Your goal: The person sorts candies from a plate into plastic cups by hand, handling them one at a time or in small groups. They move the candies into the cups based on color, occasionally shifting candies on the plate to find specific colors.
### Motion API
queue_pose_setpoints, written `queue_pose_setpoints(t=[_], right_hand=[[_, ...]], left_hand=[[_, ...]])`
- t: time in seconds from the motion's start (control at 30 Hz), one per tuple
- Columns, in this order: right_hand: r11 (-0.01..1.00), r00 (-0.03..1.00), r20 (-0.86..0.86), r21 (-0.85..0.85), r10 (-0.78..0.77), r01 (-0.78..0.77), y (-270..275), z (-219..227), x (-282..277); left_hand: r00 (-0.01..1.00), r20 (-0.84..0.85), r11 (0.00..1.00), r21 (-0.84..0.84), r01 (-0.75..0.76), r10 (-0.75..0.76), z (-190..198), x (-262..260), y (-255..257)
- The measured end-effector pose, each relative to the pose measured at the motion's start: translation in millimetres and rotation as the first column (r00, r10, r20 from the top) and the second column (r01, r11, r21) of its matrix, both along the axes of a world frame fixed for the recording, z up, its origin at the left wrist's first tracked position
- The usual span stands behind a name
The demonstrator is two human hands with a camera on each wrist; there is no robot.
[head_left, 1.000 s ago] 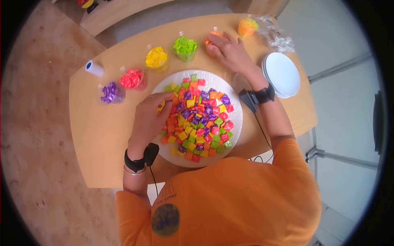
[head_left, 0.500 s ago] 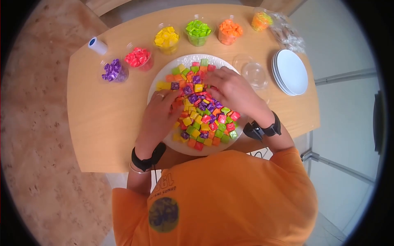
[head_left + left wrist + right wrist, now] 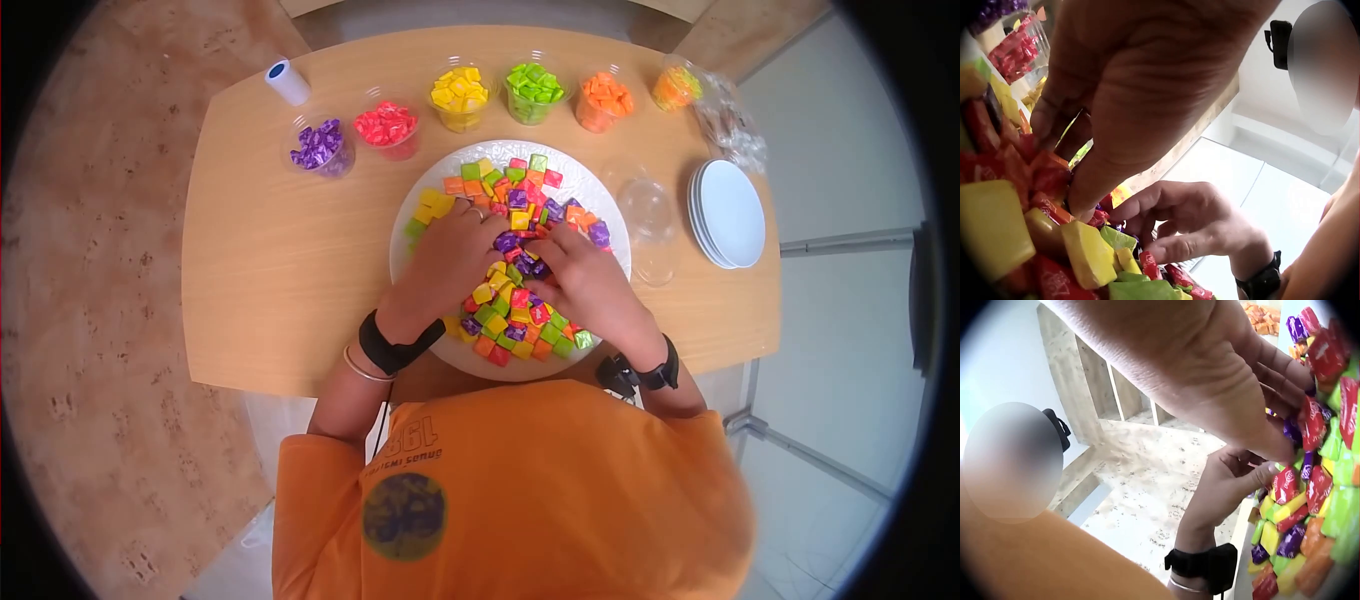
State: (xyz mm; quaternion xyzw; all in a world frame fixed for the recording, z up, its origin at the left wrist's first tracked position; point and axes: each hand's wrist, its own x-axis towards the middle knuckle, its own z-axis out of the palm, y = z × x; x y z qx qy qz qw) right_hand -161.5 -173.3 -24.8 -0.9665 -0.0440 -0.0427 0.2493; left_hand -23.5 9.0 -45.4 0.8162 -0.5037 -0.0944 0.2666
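A heap of wrapped square candies (image 3: 497, 322) in purple, red, yellow, green and orange lies on a big round white plate (image 3: 595, 200). My left hand (image 3: 450, 262) reaches into the heap from the left, its bent fingertips among the candies. Thumb and fingers stand apart in the left wrist view. From the right, my right hand (image 3: 590, 285) touches the middle of the heap, close to the left one. Its thumb and fingers are spread around a purple candy (image 3: 1292, 430) in the right wrist view, with some fingertips hidden by the candies.
Clear cups along the far side hold purple candies (image 3: 318, 145), red candies (image 3: 386, 123), yellow candies (image 3: 459, 90), green candies (image 3: 534, 84) and orange candies (image 3: 606, 95). At right are clear lids (image 3: 648, 210), stacked white bowls (image 3: 732, 215) and plastic wrapping (image 3: 735, 125). A white roll (image 3: 288, 82) stands back left.
My right hand has come from the cup of orange candies back to the heap, then nearer the left hand. The left hand has moved further in over the heap. The head view has shifted.
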Motion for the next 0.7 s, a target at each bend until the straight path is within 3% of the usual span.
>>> queue_pose_setpoints(t=[0.17,0.27,0.33,0.47,0.7], right_hand=[[0.997,0.997,-0.021,-0.016,-0.076,0.076,8,-5,2],[0.997,0.997,0.025,0.009,-0.076,0.076,4,-7,0],[0.997,0.997,0.001,0.030,-0.077,0.077,3,-5,-1],[0.988,0.994,-0.055,0.121,-0.091,0.097,1,5,2],[0.988,0.983,0.105,0.043,-0.154,0.150,-12,7,14]], left_hand=[[1.000,-0.003,0.999,0.031,0.023,-0.023,-2,0,1],[1.000,0.001,0.995,-0.095,-0.004,0.004,-4,0,6],[0.983,-0.183,0.998,-0.044,-0.042,0.034,7,1,14],[0.975,-0.217,0.999,0.001,-0.046,0.045,11,4,23],[0.952,-0.302,0.997,-0.032,-0.067,0.055,7,7,22]])
